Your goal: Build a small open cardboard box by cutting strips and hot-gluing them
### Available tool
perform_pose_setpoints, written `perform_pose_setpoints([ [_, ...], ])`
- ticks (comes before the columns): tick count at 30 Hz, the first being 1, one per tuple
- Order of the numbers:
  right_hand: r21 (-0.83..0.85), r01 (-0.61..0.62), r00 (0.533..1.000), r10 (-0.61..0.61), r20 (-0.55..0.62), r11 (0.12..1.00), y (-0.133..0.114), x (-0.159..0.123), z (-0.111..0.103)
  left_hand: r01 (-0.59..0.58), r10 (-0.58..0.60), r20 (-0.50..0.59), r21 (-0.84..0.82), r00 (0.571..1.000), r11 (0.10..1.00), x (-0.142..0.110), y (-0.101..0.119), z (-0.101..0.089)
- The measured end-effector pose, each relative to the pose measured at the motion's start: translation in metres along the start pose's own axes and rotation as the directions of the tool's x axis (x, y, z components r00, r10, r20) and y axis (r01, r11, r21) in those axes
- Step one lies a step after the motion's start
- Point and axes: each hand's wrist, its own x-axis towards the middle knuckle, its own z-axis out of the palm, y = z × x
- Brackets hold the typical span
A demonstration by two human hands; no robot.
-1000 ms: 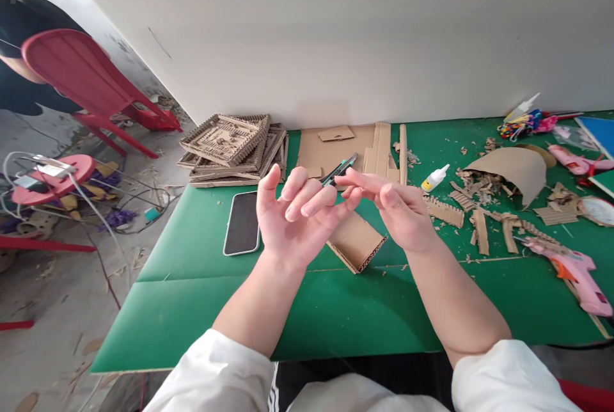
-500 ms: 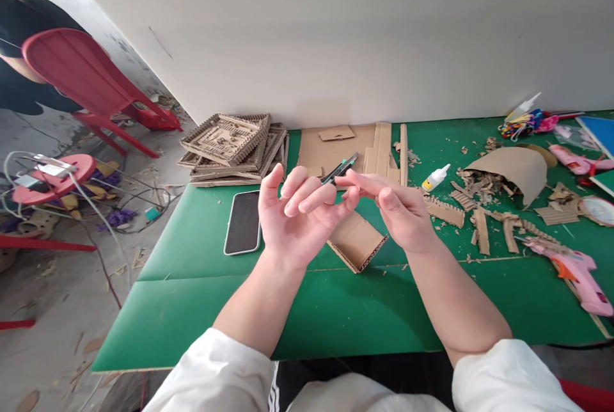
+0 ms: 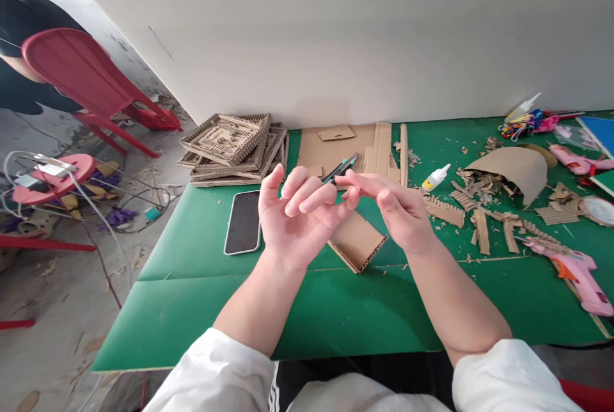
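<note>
My left hand [image 3: 300, 220] is raised over the table, palm toward me, fingers loosely bent and apart, with nothing in it. My right hand [image 3: 400, 213] meets it from the right; its outstretched fingertips touch the left little finger, the thumb stands apart, and no held object shows. Below and behind the hands lies a small open cardboard box [image 3: 362, 242], partly covered by them. A utility knife [image 3: 346, 166] shows just beyond the fingers, its lower end hidden. Behind it is a flat cardboard sheet [image 3: 314, 146] with smaller pieces on it.
A phone [image 3: 243, 223] lies left of the hands, before stacked cardboard panels [image 3: 230, 140]. To the right are a glue bottle [image 3: 435, 178], cardboard scraps [image 3: 482, 233], a curved cardboard piece [image 3: 513, 166] and a pink glue gun [image 3: 578, 271]. A person sits on a red chair [image 3: 71, 66] at left.
</note>
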Motion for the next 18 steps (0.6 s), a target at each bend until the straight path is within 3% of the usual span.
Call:
perform_pose_setpoints([
  [4, -0.014, 0.019, 1.000, -0.019, 0.001, 1.000, 0.000, 0.000, 0.000, -0.045, 0.049, -0.020, 0.167, 0.999, 0.985, 0.002, 0.001, -0.003],
  [6, -0.007, 0.027, 1.000, -0.027, -0.010, 1.000, 0.001, 0.000, 0.000, -0.072, 0.069, 0.020, 0.207, 0.997, 0.976, 0.002, 0.001, -0.003],
  [9, -0.051, 0.041, 0.998, -0.043, -0.039, 0.998, 0.000, 0.000, 0.001, -0.234, 0.216, 0.089, 0.376, 0.972, 0.897, -0.001, -0.002, -0.003],
  [10, -0.084, 0.050, 0.997, -0.054, -0.047, 0.995, -0.001, 0.000, 0.001, -0.327, 0.314, 0.112, 0.492, 0.943, 0.807, -0.003, -0.004, -0.002],
  [12, -0.162, 0.066, 0.995, -0.077, -0.063, 0.985, -0.003, 0.000, 0.002, -0.494, 0.514, 0.215, 0.709, 0.830, 0.503, -0.005, -0.008, -0.001],
  [14, -0.239, 0.067, 0.993, -0.087, -0.076, 0.969, -0.005, 0.000, 0.003, -0.562, 0.604, 0.356, 0.805, 0.713, 0.189, -0.006, -0.012, -0.001],
  [15, -0.272, 0.065, 0.993, -0.090, -0.079, 0.960, -0.005, -0.001, 0.003, -0.575, 0.619, 0.412, 0.814, 0.668, 0.079, -0.006, -0.014, 0.000],
  [18, -0.349, 0.073, 0.991, -0.106, -0.078, 0.934, -0.005, -0.002, 0.004, -0.582, 0.643, 0.487, 0.810, 0.591, -0.078, -0.003, -0.019, 0.000],
])
